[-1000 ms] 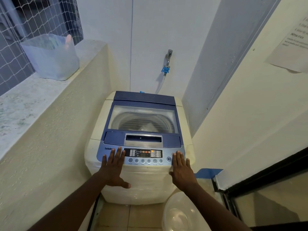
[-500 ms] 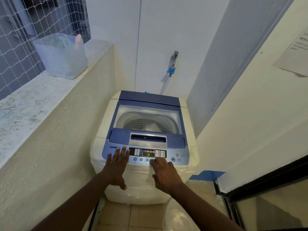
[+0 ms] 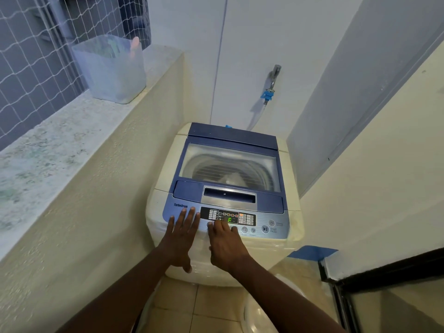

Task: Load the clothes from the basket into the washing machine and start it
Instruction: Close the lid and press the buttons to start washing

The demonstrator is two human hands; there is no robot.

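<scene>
A cream top-loading washing machine with a blue lid stands in the corner, lid closed. Through the lid's window I see the drum and a pale bundle of clothes inside. The control panel is lit, with a green figure on its display. My left hand lies flat and open on the panel's left end, holding nothing. My right hand rests beside it, its fingertips on the round buttons below the display. The white basket shows partly at the bottom edge, under my right arm.
A stone ledge runs along the left wall and carries a clear plastic tub before a netted window. A tap with a blue hose fitting hangs on the back wall. A dark-framed glass door stands at lower right.
My right hand has slid left along the panel, from the start button side to the buttons under the display. A green figure has lit up. My left hand has stayed put.
</scene>
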